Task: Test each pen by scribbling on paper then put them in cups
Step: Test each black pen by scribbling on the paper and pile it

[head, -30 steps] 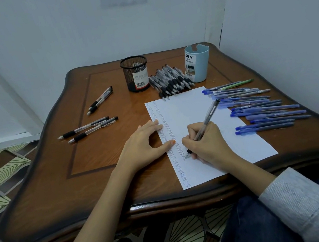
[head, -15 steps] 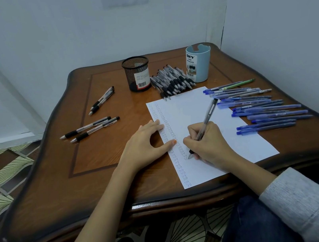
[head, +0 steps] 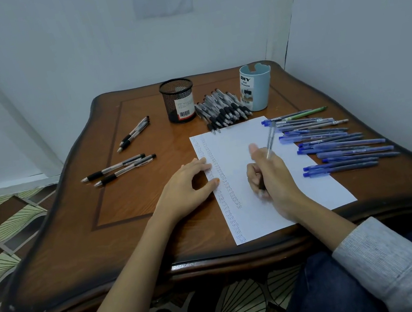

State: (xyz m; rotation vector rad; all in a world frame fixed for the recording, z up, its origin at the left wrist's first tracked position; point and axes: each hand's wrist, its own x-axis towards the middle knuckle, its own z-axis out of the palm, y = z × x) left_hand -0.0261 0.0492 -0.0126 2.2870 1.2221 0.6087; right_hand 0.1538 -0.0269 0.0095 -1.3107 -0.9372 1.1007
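Right hand (head: 270,176) grips a pen (head: 270,140), fingers (head: 252,175) curled round the lower barrel, index finger sticking up. The pen is tilted, top end leaning away toward the blue pens. It is motion-blurred and its tip is hidden behind the hand, so contact with the paper can't be judged.

The hand sits over the middle of the white paper (head: 237,137), just right of the scribble columns (head: 220,177) that run down the sheet's left side.

Left hand (head: 185,187) lies palm-down on the tabletop (head: 131,235). Its fingers (head: 200,163) are relaxed and spread, holding nothing. The fingertips and thumb rest on the paper's left edge.

Black mesh cup (head: 178,101) stands upright at the far side, with the light blue cup (head: 256,88) upright to its right. A bundle of black-grip pens (head: 222,111) lies between the two cups, tips touching the paper's far edge.

A row of blue pens (head: 338,147) lies on the tabletop right of the paper, some overlapping its right edge. One green pen (head: 306,113) is at the far end of that row.

Two pairs of clear black-grip pens lie loose on the left: far pair (head: 134,133) and near pair (head: 120,168), well apart from the paper.

Grey sleeves (head: 404,259) are pushed up both forearms.
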